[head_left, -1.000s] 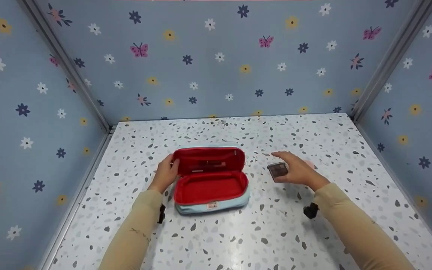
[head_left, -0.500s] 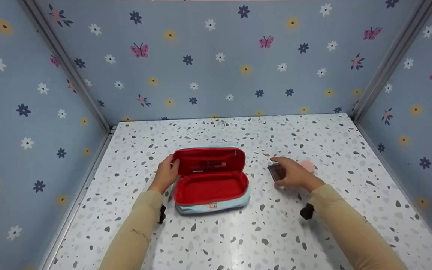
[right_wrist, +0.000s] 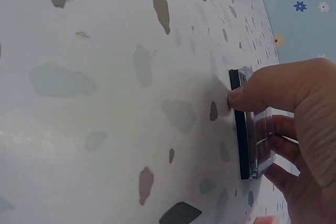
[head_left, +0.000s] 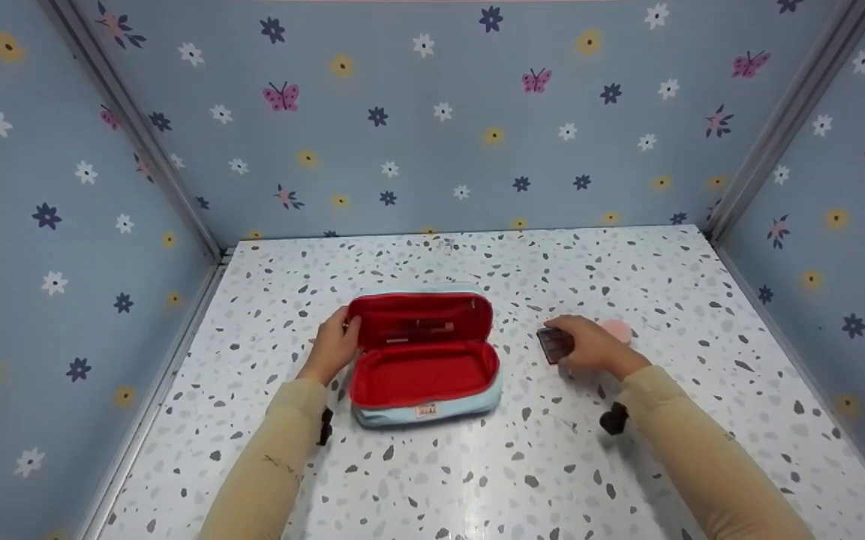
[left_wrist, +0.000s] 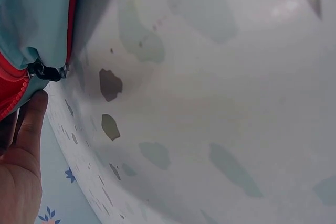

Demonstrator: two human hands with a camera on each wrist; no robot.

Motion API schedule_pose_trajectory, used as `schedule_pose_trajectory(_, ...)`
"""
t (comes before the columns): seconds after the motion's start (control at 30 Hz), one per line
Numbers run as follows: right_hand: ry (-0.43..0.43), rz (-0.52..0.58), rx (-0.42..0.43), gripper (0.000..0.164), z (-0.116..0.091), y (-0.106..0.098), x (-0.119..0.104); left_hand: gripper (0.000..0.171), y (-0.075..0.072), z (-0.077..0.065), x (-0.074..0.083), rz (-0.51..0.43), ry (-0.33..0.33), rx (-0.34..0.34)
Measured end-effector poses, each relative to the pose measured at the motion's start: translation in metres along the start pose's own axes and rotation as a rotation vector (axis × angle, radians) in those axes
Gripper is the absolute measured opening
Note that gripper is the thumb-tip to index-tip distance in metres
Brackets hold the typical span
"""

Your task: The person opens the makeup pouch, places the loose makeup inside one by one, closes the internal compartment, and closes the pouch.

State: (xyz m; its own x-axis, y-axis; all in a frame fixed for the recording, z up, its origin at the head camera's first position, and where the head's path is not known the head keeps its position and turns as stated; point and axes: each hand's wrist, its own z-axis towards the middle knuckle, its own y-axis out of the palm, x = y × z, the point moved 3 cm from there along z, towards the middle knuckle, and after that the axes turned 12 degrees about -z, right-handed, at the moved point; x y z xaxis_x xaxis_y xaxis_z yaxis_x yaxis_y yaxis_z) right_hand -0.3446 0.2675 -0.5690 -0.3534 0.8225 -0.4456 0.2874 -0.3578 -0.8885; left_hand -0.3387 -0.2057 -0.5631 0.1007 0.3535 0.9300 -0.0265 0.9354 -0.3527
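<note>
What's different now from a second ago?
The right hand has shifted slightly toward the bag, and its spread fingers have closed in to pinch the dark palette. More of the pink round thing shows beside that hand now. The left hand stayed gripping the side of the bag's raised lid, and the bag stayed open in its place.

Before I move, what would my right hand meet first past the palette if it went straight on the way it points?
Past the palette in its grip, your right hand would probably meet the right edge of the open pouch, at its raised lid, though height is hard to judge.
</note>
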Motion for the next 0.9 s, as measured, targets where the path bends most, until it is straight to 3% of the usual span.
schedule_pose_trajectory(0.37, -0.026, -0.108, 0.037, 0.074, 0.001, 0.003, -0.011, 0.033, 0.0, 0.0, 0.0, -0.006, -0.004, -0.003)
schedule_pose_trajectory(0.57, -0.033, -0.085, 0.062, 0.078, -0.004, 0.0, -0.021, 0.032, 0.0, 0.0, 0.0, 0.012, -0.001, 0.0)
schedule_pose_trajectory(0.9, -0.079, -0.089, 0.125, 0.07, -0.008, -0.008, -0.04, 0.035, 0.0, 0.002, -0.002, 0.013, -0.022, -0.012)
